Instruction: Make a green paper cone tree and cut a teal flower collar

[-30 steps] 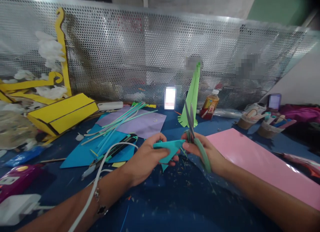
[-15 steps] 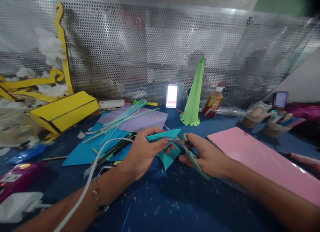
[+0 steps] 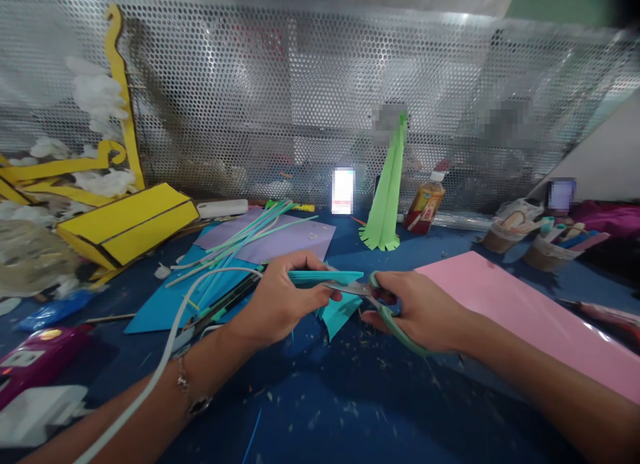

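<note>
Currently, the left hand (image 3: 283, 297) pinches a folded teal paper piece (image 3: 340, 311) between its fingers (image 3: 305, 261), over the blue desk (image 3: 320, 411) at 12 o'clock. This light, soft paper bends easily; hold it near the fold. The right hand (image 3: 425, 311) grips green-handled steel scissors (image 3: 395, 327), whose blades (image 3: 347, 288) meet the paper at 9 o'clock.

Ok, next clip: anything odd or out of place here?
A white cable crosses the left forearm and trails up past the hand, which looks odd. Paper scraps are also strewn over the blue mat.
</note>
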### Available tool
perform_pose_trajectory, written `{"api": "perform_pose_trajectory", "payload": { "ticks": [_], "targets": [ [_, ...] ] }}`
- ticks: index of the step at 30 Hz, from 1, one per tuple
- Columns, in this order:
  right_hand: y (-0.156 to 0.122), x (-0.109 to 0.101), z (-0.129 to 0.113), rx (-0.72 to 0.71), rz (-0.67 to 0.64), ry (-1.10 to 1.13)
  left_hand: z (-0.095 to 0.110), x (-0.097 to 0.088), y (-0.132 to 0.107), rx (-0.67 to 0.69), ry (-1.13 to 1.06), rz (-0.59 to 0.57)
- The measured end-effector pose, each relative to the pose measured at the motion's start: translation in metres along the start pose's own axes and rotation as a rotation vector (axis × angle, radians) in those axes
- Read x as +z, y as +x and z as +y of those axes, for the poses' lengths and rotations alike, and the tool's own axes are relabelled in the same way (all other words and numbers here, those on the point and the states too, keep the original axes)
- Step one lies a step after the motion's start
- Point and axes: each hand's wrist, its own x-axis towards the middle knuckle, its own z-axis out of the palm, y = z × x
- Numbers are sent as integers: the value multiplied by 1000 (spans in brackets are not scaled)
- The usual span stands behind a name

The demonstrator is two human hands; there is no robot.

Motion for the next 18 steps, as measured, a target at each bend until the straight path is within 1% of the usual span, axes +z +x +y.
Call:
{"api": "perform_pose_trajectory", "payload": {
  "ticks": [3,7,11,14,18],
  "targets": [
    [0,-5,1,33,-21,-31,1,-3,0,-15,16,-2],
    [-1,-11,0,15,-20,-84,-2,-4,-1,-19,38,-23],
    [-2,-14,0,28,-39,-102,-3,-2,-1,-38,-30,-3],
    [-1,-11,-1,50,-54,-25,-1,1,-1,-36,-40,-11],
    [-2,-6,-6,27,-56,98,1,4,-4,-11,-5,-78]
  ]
}}
